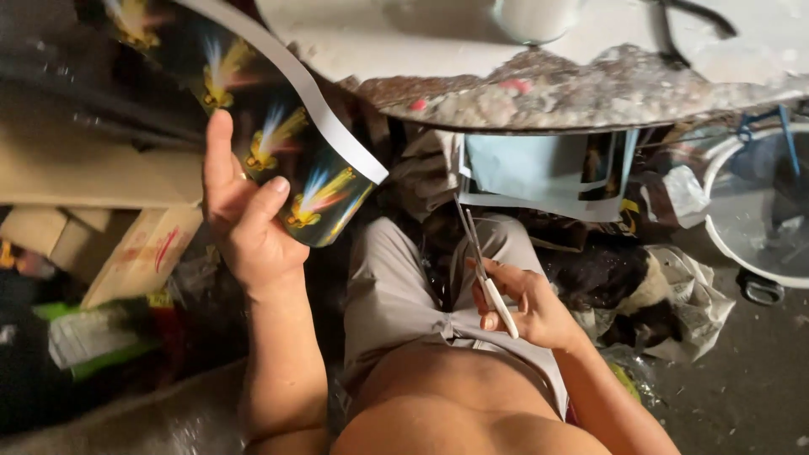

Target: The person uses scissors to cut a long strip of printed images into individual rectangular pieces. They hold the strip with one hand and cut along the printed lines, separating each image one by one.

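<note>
Head view: left hand (244, 223) grips the lower edge of a dark printed sheet (278, 143) curling up toward the bench (590, 93); right hand (527, 303), clenched on white-handled scissors (480, 261), sits lower right of the sheet, blades pointing up at the bench edge

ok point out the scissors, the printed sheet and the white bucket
scissors (482, 274): head view, on the blades just above the right hand's grip
printed sheet (278, 143): head view, on the dark printed face above the left thumb
white bucket (716, 227): head view, on its left rim
</note>
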